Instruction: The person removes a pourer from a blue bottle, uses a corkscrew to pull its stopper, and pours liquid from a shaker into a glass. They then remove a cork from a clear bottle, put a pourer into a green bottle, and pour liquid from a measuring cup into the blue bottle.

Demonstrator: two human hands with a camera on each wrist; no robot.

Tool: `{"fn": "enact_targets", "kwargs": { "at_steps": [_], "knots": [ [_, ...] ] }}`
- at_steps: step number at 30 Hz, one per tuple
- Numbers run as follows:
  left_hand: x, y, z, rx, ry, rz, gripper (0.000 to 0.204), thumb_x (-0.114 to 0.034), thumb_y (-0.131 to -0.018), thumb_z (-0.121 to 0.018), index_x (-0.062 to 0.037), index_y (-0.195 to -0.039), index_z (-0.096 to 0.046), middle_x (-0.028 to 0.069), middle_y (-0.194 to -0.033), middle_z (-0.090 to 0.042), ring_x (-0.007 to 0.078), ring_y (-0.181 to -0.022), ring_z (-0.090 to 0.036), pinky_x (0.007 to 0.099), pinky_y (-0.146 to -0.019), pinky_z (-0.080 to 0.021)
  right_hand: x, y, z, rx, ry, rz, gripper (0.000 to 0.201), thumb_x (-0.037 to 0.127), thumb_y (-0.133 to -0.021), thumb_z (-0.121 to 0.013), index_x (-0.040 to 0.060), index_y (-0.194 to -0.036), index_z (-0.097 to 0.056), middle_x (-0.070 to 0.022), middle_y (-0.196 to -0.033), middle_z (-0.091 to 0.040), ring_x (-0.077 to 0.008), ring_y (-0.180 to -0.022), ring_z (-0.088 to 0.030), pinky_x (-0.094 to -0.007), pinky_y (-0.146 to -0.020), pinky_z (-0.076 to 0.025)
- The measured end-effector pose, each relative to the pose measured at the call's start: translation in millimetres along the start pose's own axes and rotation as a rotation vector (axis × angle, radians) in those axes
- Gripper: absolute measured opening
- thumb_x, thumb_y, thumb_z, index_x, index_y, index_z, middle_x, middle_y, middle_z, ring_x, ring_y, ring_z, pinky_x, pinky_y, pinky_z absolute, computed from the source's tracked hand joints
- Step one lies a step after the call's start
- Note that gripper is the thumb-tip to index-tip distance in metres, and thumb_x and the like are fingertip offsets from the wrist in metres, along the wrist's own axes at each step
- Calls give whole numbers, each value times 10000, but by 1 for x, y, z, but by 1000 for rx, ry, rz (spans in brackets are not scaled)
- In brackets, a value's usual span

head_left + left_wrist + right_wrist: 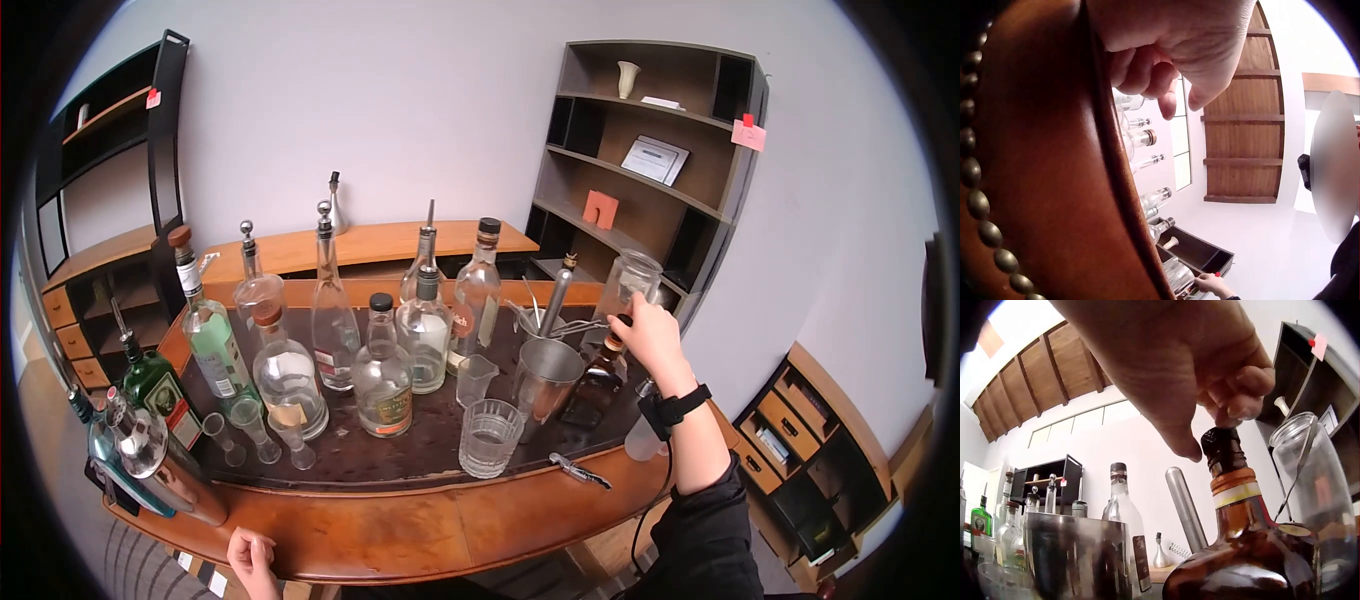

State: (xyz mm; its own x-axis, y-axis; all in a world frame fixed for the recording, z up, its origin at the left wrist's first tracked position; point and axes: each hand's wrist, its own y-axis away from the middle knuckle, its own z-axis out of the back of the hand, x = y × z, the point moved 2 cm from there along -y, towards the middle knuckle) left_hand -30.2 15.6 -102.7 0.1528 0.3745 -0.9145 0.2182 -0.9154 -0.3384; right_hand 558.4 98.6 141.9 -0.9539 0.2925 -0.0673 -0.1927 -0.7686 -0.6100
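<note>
My right hand (650, 340) is at the top of a dark brown liquor bottle (597, 388), which stands on the right part of the table. In the right wrist view its thumb lies along one side of the black cap (1219, 445), with curled fingers over the top and far side. A yellow-and-white band rings the bottle's neck. Beside the bottle are a metal shaker tin (548, 380) and a clear glass jar (632, 280). My left hand (253, 560) rests at the table's front edge, fingers loosely curled and holding nothing.
Several bottles (327, 320) crowd the table's left and middle. Small glasses (255, 435), a cut-glass tumbler (490, 440), a small clear pitcher (476, 382) and a corkscrew (580, 470) lie nearer the front. A metal muddler (556, 300) stands behind the tin. Shelves (640, 130) stand behind.
</note>
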Motion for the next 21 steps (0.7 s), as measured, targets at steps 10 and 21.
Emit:
{"fn": "enact_targets", "kwargs": {
  "at_steps": [10, 21],
  "knots": [
    [-7, 6, -12, -11, -224, -52, 213, -161, -968, -562, -66, -786, -504, -10, -709, -519, 30, -591, -389, 198, -545, -297, -15, -1, -11, 104, -355, -170, 372, 337, -873, -652, -3, -954, -527, -198, -863, -672, -385, -854, -659, -452, -766, -499],
    [-37, 7, -32, 15, -281, 0, 140, -76, -962, -574, -30, -829, -573, 15, -795, -570, 100, -758, -505, 242, -727, -415, -33, -7, 0, -69, -644, -89, 222, 191, -980, -521, 21, -1119, -493, -207, -908, -649, -317, -892, -659, -373, -812, -486]
  ]
}}
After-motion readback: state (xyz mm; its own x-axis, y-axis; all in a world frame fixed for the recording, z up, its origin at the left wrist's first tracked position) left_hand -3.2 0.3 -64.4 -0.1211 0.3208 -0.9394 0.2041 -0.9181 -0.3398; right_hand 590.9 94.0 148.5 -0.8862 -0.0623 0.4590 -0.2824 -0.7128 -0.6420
